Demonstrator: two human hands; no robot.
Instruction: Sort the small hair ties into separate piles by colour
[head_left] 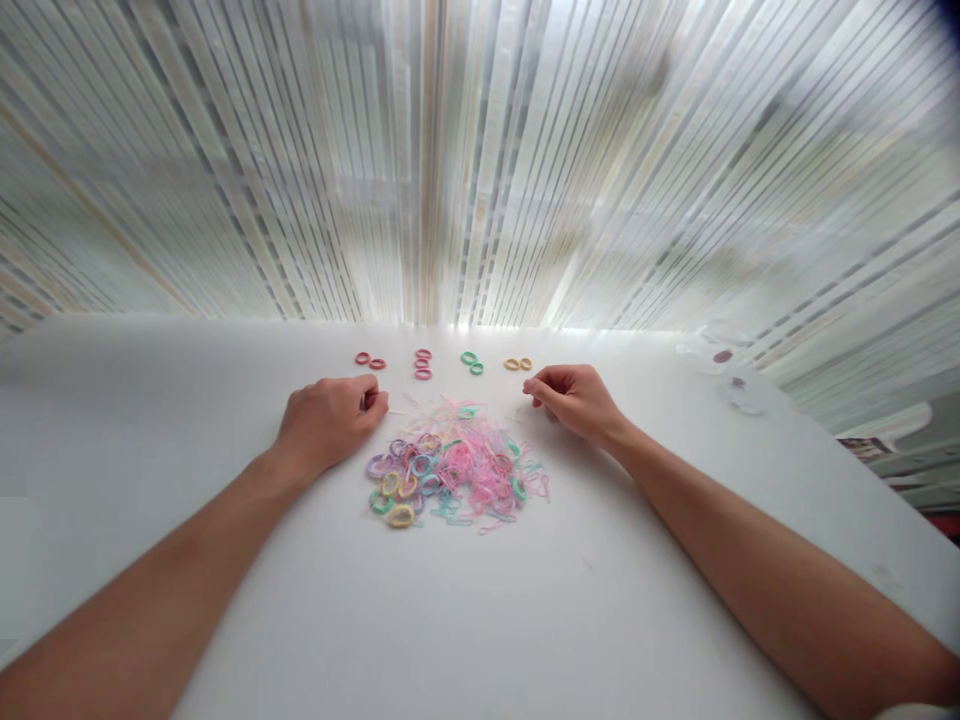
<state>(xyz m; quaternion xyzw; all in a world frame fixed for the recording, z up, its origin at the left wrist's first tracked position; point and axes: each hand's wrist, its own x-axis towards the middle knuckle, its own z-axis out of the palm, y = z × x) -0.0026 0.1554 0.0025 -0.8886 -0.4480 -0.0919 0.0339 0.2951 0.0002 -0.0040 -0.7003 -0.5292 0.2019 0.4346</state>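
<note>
My left hand (330, 420) rests on the table with its fingers curled closed at the upper left of a mixed pile. A thin pale strand shows by its fingertips; whether it is held I cannot make out. Across the pile, my right hand (576, 402) has thumb and forefinger pinched together, and anything between them is too small to tell. Between the hands lie pink elastic bands (491, 480) in a tangle, with thicker coloured hair ties (401, 515) mostly on the pile's left side.
Beyond the pile, small groups run in a row: red hair ties (377, 364), pink hair ties (424, 374), green hair ties (476, 369) and yellow hair ties (511, 365). Vertical blinds (427, 180) hang behind the white table (450, 630). Small discs (722, 356) lie far right.
</note>
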